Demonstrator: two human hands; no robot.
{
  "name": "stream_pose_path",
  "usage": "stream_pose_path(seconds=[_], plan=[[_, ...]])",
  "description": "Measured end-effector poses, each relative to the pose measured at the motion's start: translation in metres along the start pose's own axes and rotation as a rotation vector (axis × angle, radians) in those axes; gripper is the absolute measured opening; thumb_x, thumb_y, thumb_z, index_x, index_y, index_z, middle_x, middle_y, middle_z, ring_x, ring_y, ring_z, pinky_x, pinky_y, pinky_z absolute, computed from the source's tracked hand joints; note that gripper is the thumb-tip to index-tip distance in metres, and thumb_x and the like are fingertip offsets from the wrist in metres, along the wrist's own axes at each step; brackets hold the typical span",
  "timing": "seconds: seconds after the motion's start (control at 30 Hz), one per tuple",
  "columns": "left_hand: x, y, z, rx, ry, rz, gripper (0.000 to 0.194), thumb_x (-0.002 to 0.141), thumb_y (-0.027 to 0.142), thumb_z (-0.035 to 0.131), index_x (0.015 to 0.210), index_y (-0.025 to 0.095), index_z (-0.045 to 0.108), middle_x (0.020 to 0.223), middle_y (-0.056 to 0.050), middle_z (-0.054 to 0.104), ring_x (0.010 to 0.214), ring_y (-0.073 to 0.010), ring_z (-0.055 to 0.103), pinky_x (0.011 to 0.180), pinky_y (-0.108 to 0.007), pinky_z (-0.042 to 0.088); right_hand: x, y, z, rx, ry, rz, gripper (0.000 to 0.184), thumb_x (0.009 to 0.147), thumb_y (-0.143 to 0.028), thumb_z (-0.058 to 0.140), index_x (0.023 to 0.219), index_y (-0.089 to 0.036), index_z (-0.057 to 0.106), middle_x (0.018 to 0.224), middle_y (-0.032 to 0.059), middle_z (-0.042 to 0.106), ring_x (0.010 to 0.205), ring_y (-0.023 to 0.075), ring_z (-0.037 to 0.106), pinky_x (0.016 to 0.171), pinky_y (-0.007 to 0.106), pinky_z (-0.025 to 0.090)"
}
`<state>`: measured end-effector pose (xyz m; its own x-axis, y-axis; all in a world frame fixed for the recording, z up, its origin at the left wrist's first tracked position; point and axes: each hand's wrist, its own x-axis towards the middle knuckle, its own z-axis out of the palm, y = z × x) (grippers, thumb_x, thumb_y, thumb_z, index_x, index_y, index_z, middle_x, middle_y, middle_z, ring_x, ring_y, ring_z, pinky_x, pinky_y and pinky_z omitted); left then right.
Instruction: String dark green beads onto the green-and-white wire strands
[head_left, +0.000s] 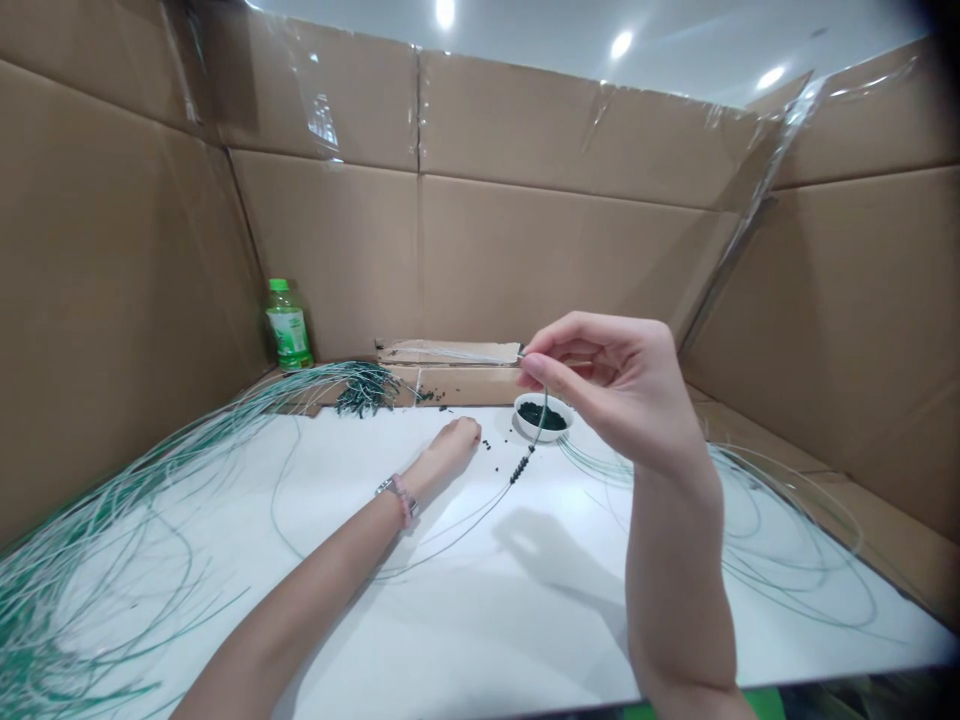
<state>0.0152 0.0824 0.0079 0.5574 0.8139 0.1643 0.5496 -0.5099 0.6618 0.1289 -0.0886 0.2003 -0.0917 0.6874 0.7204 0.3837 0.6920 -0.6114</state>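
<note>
My right hand (615, 375) is raised above the table, thumb and forefinger pinched on a thin pale-green cord (546, 400). The cord hangs down and curves left, with a short row of small black beads (520, 466) threaded on it. My left hand (454, 442) rests low over the white tabletop, fingers curled in; what they hold, if anything, is hidden. Just right of it lie a few loose black beads (486, 444). A white bowl (517, 412) of dark beads (536, 414) stands behind the hanging cord, left of my right wrist.
Long green and white cords (150, 470) spread over the left side, ending in a dark beaded bunch (366, 388). More cords (795, 560) loop on the right. A green bottle (289, 325) stands at the back left. Cardboard walls (562, 250) enclose the white table (450, 640).
</note>
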Motion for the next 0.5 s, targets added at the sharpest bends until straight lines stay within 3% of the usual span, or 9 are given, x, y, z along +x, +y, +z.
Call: stream_pose_path(seconds=[0.13, 0.23, 0.33, 0.4, 0.5], plan=[[0.009, 0.024, -0.022, -0.179, 0.104, 0.122, 0.009, 0.065, 0.014, 0.056, 0.056, 0.013, 0.055, 0.057, -0.003, 0.057, 0.060, -0.0143, 0.051, 0.063, -0.028, 0.041, 0.001, 0.001, -0.002, -0.094, 0.046, -0.010, 0.008, 0.079, -0.015, 0.063, 0.074, -0.020, 0.064, 0.066, -0.0011, 0.065, 0.063, 0.0106, 0.064, 0.054, 0.019, 0.055], [0.008, 0.058, -0.054, -0.371, 0.209, 0.225, 0.017, 0.071, 0.029, 0.059, 0.068, 0.012, 0.060, 0.069, -0.005, 0.064, 0.066, -0.0137, 0.056, 0.066, -0.026, 0.045, 0.002, 0.000, -0.001, -0.115, 0.070, -0.021, 0.008, 0.080, -0.015, 0.062, 0.073, -0.019, 0.063, 0.066, -0.0013, 0.062, 0.062, 0.0096, 0.061, 0.053, 0.018, 0.053], [-0.010, 0.095, -0.083, -0.617, 0.327, 0.335, 0.028, 0.074, 0.043, 0.056, 0.076, 0.015, 0.059, 0.072, -0.001, 0.062, 0.062, -0.0084, 0.055, 0.064, -0.022, 0.048, 0.000, -0.003, 0.003, -0.107, 0.085, -0.037, 0.007, 0.081, -0.015, 0.062, 0.075, -0.018, 0.062, 0.067, -0.0019, 0.060, 0.061, 0.0088, 0.059, 0.054, 0.019, 0.054], [-0.028, 0.114, -0.096, -1.012, 0.298, 0.499, 0.024, 0.064, 0.037, 0.070, 0.070, 0.016, 0.060, 0.069, 0.002, 0.060, 0.056, -0.0054, 0.052, 0.057, -0.018, 0.048, -0.003, -0.007, 0.007, -0.100, 0.107, -0.075, 0.007, 0.080, -0.015, 0.063, 0.075, -0.019, 0.062, 0.068, -0.0023, 0.061, 0.062, 0.0082, 0.059, 0.055, 0.018, 0.054], [-0.051, 0.133, -0.104, -1.257, 0.160, 0.674, 0.018, 0.064, 0.028, 0.077, 0.065, 0.017, 0.063, 0.066, 0.004, 0.058, 0.052, -0.0027, 0.052, 0.051, -0.012, 0.047, -0.010, -0.015, 0.013, -0.096, 0.126, -0.151, 0.007, 0.081, -0.013, 0.062, 0.077, -0.018, 0.061, 0.079, -0.0006, 0.065, 0.071, 0.0085, 0.064, 0.061, 0.016, 0.057]])
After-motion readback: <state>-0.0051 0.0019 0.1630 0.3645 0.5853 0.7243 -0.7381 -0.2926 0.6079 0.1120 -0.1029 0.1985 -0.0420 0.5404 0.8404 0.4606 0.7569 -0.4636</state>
